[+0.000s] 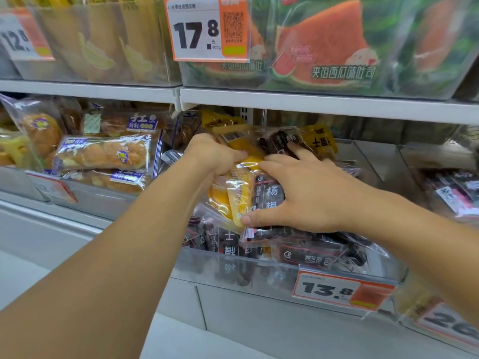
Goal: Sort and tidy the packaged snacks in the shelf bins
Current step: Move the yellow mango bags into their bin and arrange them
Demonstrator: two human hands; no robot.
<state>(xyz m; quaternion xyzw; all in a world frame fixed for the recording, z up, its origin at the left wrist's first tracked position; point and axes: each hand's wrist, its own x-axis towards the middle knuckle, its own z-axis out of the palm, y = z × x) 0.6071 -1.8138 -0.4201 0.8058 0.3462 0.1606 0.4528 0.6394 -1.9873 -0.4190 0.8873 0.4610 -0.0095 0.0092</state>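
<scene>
A clear shelf bin [259, 281] in the middle holds several dark packets [308, 255] and yellow snack packets [239, 198]. My left hand [210, 154] is closed around the top of the yellow snack packets, at the bin's back left. My right hand [303, 193] lies spread over a dark packet [270, 198] with white characters, thumb at its lower edge, fingers reaching toward another dark packet [278, 142] behind. More yellow packets [320, 141] stand at the back of the bin.
Twisted bread packs [103, 154] fill the bin to the left. Watermelon toast packs [324, 47] sit in the upper bin behind a 17.8 price tag [199, 32]. A 13.8 tag [339, 290] hangs on the middle bin's front. Another bin with dark packets [456, 195] is at right.
</scene>
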